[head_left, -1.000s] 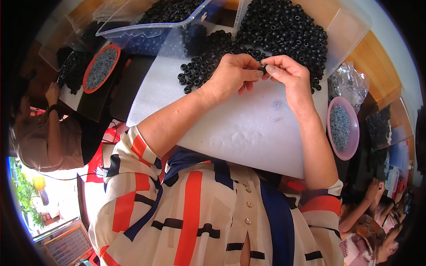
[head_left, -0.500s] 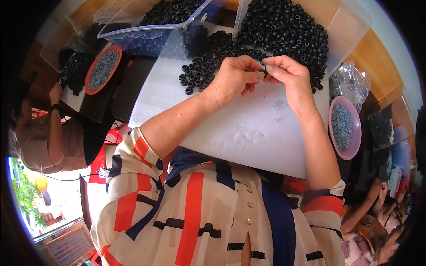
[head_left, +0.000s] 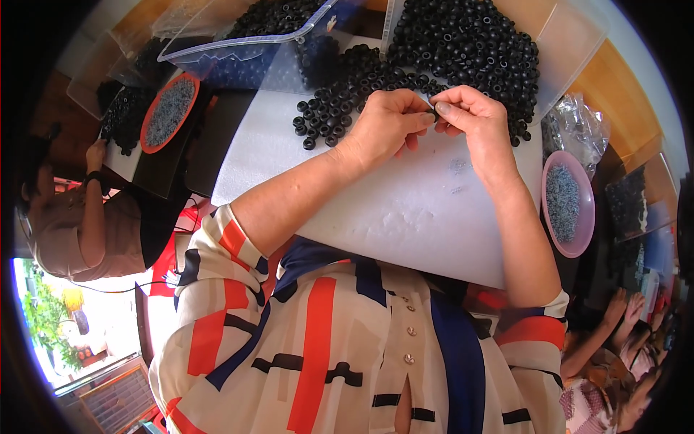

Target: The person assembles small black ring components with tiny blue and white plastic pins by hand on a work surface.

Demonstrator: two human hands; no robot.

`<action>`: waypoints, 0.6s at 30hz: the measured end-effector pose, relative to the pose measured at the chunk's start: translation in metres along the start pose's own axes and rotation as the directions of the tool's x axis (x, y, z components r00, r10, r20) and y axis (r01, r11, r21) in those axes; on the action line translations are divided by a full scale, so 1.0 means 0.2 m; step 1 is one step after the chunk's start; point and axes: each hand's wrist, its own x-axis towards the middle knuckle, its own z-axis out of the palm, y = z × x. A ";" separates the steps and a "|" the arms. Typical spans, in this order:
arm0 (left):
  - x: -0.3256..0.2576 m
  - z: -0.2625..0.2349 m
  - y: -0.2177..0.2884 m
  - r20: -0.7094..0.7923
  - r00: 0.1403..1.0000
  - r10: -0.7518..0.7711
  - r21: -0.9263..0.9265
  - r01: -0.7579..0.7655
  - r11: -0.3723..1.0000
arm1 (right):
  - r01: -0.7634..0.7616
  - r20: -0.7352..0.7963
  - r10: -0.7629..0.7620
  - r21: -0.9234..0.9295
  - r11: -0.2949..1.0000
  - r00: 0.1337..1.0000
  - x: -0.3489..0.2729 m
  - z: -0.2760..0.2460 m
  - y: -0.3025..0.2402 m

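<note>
Left hand [head_left: 384,124] and right hand [head_left: 478,121] pinch a small, mostly hidden black piece [head_left: 434,113] over the flat white board [head_left: 347,202], toward one o'clock; it seems unfinished. Round, holed black pieces [head_left: 324,116] lie loose at nine o'clock; which are done, I cannot tell.

White board [head_left: 361,206] under black bead-like pieces [head_left: 322,116]
</note>
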 end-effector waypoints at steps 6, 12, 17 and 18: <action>0.00 -0.02 -0.01 0.006 0.998 -0.055 -0.219 0.055 0.974 | 0.009 -0.016 -0.007 0.124 0.992 1.000 0.01 0.00 0.01; -0.01 -0.01 0.03 0.051 0.999 -0.013 -0.106 0.019 0.994 | 0.017 -0.020 -0.014 0.140 0.990 1.000 0.01 -0.01 0.03; 0.00 -0.01 0.01 0.025 1.000 -0.012 -0.134 0.015 0.991 | 0.003 -0.006 -0.002 0.103 0.995 1.000 0.00 0.00 0.00; 0.00 -0.01 0.01 0.025 1.000 -0.008 -0.134 0.011 0.991 | 0.006 -0.007 -0.005 0.101 0.995 1.000 0.00 0.00 -0.01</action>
